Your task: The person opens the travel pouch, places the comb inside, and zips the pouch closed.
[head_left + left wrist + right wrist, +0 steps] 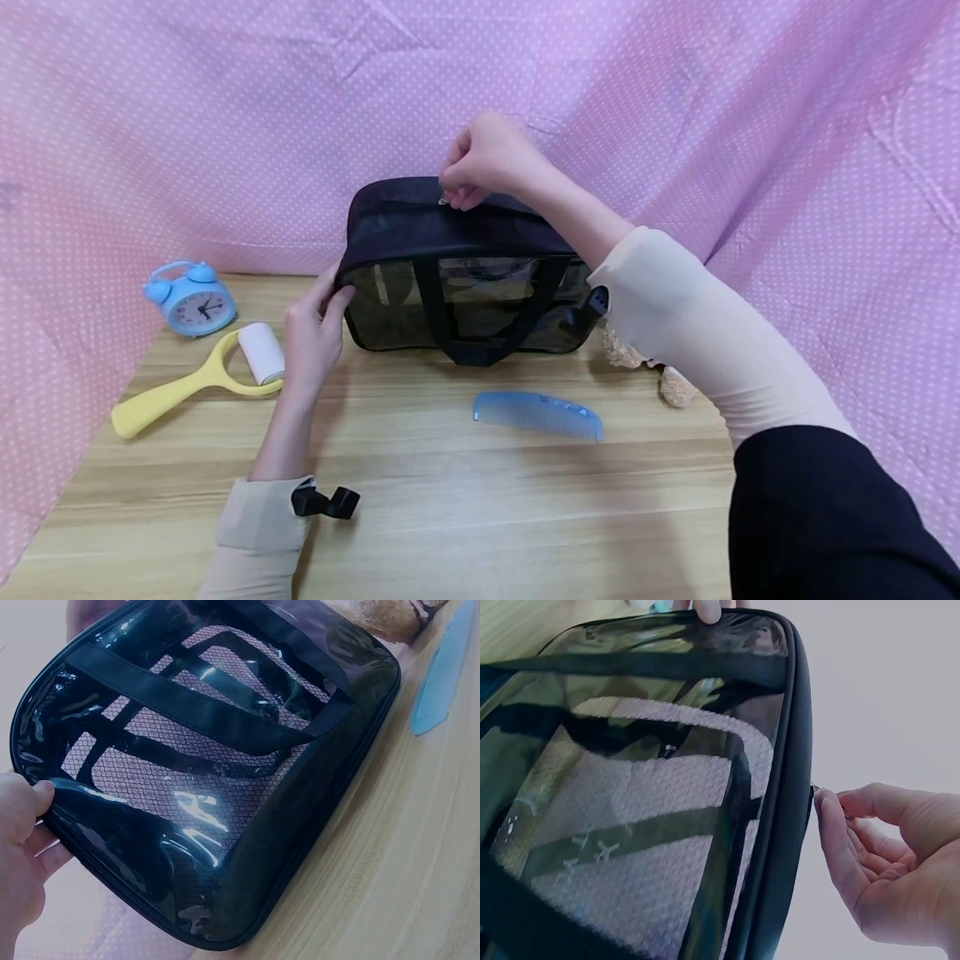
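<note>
A black toiletry bag (390,237) with clear plastic sides and black strap handles stands upright on the wooden table. My left hand (313,333) grips its left end, thumb on the clear front; the left wrist view shows that thumb and fingers (46,796) pinching the edge. Over the bag's top, my right hand (483,162) pinches the small metal zipper pull (443,199). Seen from the right wrist, thumb and forefinger meet at the pull (815,789) beside the black top panel. How far the zipper is open cannot be made out.
In front of the bag lies a blue comb (537,414). To the left are a blue alarm clock (197,304) and a yellow-handled lint roller (176,396). A fuzzy tan item (677,388) is partly hidden behind my right sleeve. Pink dotted cloth (300,108) hangs behind.
</note>
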Action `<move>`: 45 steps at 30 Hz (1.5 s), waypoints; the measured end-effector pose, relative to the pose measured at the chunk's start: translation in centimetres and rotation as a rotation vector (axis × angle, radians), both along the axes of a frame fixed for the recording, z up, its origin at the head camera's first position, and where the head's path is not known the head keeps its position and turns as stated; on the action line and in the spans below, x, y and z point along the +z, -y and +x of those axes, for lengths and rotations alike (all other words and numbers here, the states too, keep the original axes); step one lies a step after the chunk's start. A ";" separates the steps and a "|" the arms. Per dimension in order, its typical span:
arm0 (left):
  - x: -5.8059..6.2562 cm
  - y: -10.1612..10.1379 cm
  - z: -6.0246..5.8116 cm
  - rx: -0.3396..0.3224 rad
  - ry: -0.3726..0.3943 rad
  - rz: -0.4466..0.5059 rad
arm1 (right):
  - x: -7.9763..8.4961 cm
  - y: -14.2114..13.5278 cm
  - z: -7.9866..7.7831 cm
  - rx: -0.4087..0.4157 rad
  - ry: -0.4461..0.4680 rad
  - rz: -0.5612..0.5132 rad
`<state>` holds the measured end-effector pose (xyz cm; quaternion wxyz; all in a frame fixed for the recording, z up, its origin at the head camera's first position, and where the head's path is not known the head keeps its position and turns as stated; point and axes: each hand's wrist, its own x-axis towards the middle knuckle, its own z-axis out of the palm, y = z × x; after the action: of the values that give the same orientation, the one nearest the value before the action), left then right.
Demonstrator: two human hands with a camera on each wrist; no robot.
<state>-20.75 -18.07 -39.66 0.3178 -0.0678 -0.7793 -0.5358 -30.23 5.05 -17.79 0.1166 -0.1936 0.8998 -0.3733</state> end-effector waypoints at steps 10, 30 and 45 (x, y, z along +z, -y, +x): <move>0.0 -0.1 -0.1 0.008 0.008 -0.004 | 0.1 4.0 0.1 0.063 -0.012 0.027; -0.1 -0.1 -0.2 0.005 -0.004 0.002 | -1.3 9.2 0.8 0.094 -0.298 0.212; -0.1 0.0 -0.2 0.010 0.010 -0.015 | -3.1 4.6 4.0 0.171 -0.475 -0.171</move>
<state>-20.98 -18.06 -39.74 0.3160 -0.0636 -0.7851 -0.5289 -26.22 0.48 -20.89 -0.0834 -0.3601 0.8476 -0.3807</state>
